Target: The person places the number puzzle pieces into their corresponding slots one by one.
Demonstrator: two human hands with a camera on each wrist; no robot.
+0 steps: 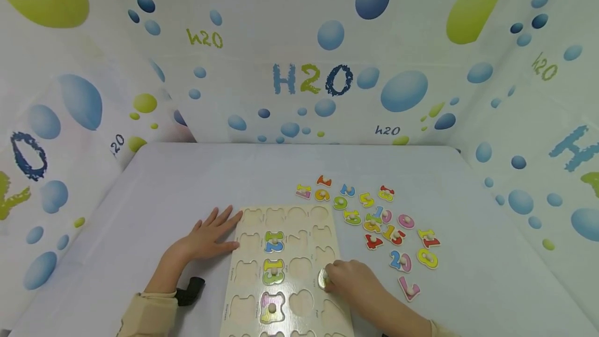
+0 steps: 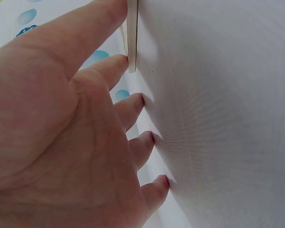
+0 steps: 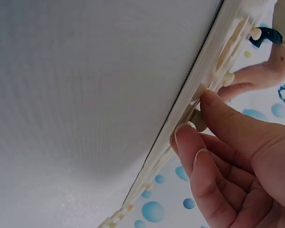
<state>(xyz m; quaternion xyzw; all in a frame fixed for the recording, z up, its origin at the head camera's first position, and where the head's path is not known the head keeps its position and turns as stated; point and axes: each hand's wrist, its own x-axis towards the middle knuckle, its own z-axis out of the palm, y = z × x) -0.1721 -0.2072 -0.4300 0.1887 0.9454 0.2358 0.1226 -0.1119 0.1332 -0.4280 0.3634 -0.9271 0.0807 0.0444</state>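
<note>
A wooden number puzzle board [image 1: 286, 285] lies on the white table with cut-out slots. Down one column sit the 12 piece [image 1: 274, 242], the 13 piece [image 1: 273, 272] and a pink and yellow piece [image 1: 272, 308]. My right hand [image 1: 352, 281] pinches a small knobbed puzzle piece [image 1: 323, 278] at a slot in the right column; my fingers cover most of it, so its number cannot be told. In the right wrist view its knob [image 3: 197, 121] shows between thumb and fingers. With spread fingers, my left hand [image 1: 206, 237] touches the board's left edge.
Loose number pieces lie right of and beyond the board, among them a pink 7 [image 1: 409, 289], a blue and pink 20 [image 1: 400, 261], a yellow ring-shaped piece [image 1: 428, 258] and a red 4 [image 1: 374, 242]. Patterned curtains [image 1: 313, 30] surround the table.
</note>
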